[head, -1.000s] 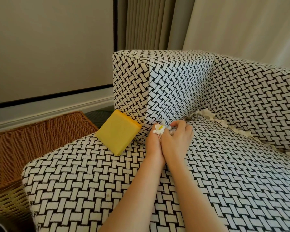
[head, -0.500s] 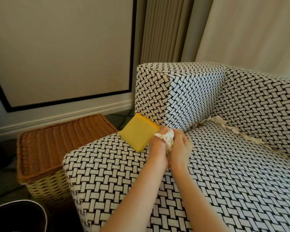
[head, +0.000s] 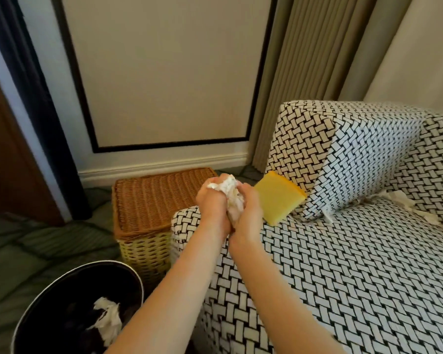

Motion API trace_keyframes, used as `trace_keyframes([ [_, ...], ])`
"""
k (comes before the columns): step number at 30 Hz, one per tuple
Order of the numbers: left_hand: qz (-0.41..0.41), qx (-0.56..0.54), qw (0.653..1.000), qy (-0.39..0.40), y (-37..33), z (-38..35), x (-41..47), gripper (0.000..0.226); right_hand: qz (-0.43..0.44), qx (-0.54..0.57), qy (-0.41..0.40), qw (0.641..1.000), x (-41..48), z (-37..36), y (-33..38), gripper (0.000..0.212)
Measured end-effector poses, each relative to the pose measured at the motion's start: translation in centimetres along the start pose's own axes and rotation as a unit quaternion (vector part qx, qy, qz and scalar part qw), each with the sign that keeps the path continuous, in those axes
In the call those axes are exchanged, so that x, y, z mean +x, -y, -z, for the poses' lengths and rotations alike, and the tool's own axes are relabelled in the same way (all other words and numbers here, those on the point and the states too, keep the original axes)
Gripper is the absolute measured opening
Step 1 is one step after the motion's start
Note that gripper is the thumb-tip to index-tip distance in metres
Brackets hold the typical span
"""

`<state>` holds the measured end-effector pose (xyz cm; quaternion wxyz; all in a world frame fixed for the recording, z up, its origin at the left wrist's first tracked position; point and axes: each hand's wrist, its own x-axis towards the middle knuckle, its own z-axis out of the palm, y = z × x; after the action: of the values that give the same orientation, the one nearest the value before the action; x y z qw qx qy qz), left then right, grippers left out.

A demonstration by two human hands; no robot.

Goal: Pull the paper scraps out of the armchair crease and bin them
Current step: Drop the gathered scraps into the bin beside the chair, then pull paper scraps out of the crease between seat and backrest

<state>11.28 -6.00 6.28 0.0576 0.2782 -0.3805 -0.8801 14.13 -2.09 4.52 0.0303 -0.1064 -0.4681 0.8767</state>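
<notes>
Head view: the left hand (head: pixel 212 201) and right hand (head: pixel 249 212) are pressed together, fingers curled around a wad of paper scraps (head: pixel 230 189), held above the near-left corner of the armchair (head: pixel 343 277). More scraps (head: pixel 404 200) lie in the crease at far right. The black bin (head: pixel 62 271), near left on the floor, holds crumpled paper (head: pixel 108 318). A yellow block (head: pixel 276 200) leans against the armrest, beside a wicker basket (head: pixel 151 200).

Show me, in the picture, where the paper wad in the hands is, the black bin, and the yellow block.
paper wad (head: pixel 228 188): head view, its white crumpled top.
black bin (head: pixel 56 307): head view, its dark inner wall.
yellow block (head: pixel 276 198): head view, middle of its broad face.
</notes>
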Motion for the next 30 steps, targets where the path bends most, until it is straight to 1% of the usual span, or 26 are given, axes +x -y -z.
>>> trace_keyframes([
  [1, -0.014, 0.033, 0.999, -0.004, -1.3, 1.2, 0.1, 0.032, -0.036, 0.038, 0.02, 0.998, -0.1, -1.3, -1.0, 0.028],
  [2, 0.001, 0.03, 1.0, -0.005, -2.6, 2.2, 0.7, 0.023, -0.069, 0.067, 0.037, 0.995, -0.2, -2.4, -1.9, 0.032],
  [3, -0.003, 0.019, 1.0, -0.012, -3.6, 3.6, 1.2, 0.01, -0.097, 0.081, 0.05, 0.991, -0.2, -3.4, -2.9, 0.033],
  [4, -0.012, 0.006, 1.0, -0.022, -4.7, 5.4, 2.0, 0.011, -0.127, 0.087, 0.061, 0.986, -0.4, -4.5, -4.2, 0.034],
  [5, -0.024, 0.0, 0.999, -0.039, -5.4, 7.1, 2.8, 0.022, -0.159, 0.091, 0.07, 0.98, -0.5, -5.5, -5.5, 0.035],
  [6, -0.037, 0.006, 0.998, -0.058, -6.2, 9.2, 3.6, 0.027, -0.196, 0.089, 0.078, 0.973, -0.8, -6.6, -7.1, 0.037],
  [7, -0.051, 0.019, 0.995, -0.081, -6.5, 10.9, 4.3, 0.025, -0.231, 0.083, 0.082, 0.966, -0.9, -7.3, -8.4, 0.039],
  [9, -0.073, 0.034, 0.987, -0.137, -7.4, 14.4, 5.2, 0.01, -0.314, 0.056, 0.101, 0.942, -1.5, -8.5, -11.2, 0.042],
  [12, -0.099, 0.081, 0.963, -0.238, -7.8, 19.4, 6.3, 0.023, -0.436, -0.025, 0.138, 0.889, -1.9, -9.0, -14.8, 0.044],
  [13, -0.118, 0.106, 0.954, -0.256, -7.7, 21.1, 6.5, 0.023, -0.464, -0.048, 0.141, 0.873, -2.2, -9.0, -15.9, 0.044],
  [14, -0.137, 0.129, 0.948, -0.255, -7.5, 22.6, 7.0, 0.024, -0.481, -0.072, 0.14, 0.863, -2.2, -8.9, -16.9, 0.045],
  [15, -0.143, 0.146, 0.945, -0.256, -7.1, 23.8, 7.1, 0.022, -0.489, -0.095, 0.14, 0.856, -2.1, -8.7, -17.6, 0.045],
  [17, -0.134, 0.183, 0.931, -0.287, -6.4, 26.4, 7.4, 0.013, -0.498, -0.136, 0.139, 0.845, -2.2, -8.2, -18.9, 0.047],
  [19, -0.111, 0.224, 0.92, -0.302, -5.7, 28.2, 7.7, 0.015, -0.499, -0.166, 0.142, 0.839, -2.1, -7.6, -19.6, 0.049],
  [22, -0.055, 0.281, 0.917, -0.278, -5.1, 28.9, 8.1, 0.018, -0.491, -0.199, 0.15, 0.835, -1.9, -6.7, -19.8, 0.049],
  [26, 0.004, 0.382, 0.896, -0.225, -5.6, 27.9, 7.6, 0.021, -0.466, -0.234, 0.162, 0.838, -1.0, -6.1, -18.8, 0.048],
  [29, 0.007, 0.411, 0.89, -0.196, -6.5, 26.0, 7.0, 0.018, -0.444, -0.251, 0.176, 0.842, -0.3, -6.1, -17.3, 0.047],
  [30, 0.003, 0.408, 0.893, -0.188, -6.7, 25.2, 6.9, 0.015, -0.437, -0.251, 0.178, 0.845, -0.2, -6.1, -16.6, 0.046],
])
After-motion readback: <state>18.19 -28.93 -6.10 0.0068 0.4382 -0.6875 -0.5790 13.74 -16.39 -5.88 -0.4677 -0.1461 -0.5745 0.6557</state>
